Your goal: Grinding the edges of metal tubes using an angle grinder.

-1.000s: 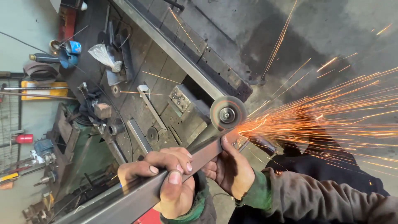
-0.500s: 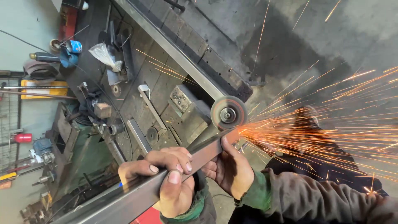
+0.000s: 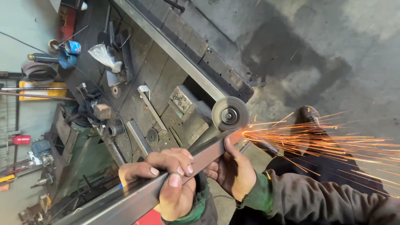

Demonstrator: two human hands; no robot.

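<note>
Both my hands hold a long grey steel bar [image 3: 125, 202] that runs from the lower left up to a spinning grinding wheel [image 3: 229, 113]. My left hand [image 3: 168, 183] wraps over the bar at mid-length, thumb pressed on its face. My right hand [image 3: 233, 175] grips the bar closer to its tip. The bar's tip touches the wheel's lower edge, and orange sparks [image 3: 316, 141] stream to the right across my dark trousers and shoe [image 3: 307, 116].
A dark metal workbench [image 3: 166, 79] lies behind the wheel, strewn with steel offcuts, a wood block [image 3: 102, 111], a plastic bag [image 3: 104, 56] and a blue can [image 3: 73, 47]. Machines and a red cylinder [image 3: 20, 139] stand at the left. Concrete floor [image 3: 333, 50] fills the upper right.
The spark shower has thinned and narrowed into a lower stream. Both hands and the bar stay at the wheel.
</note>
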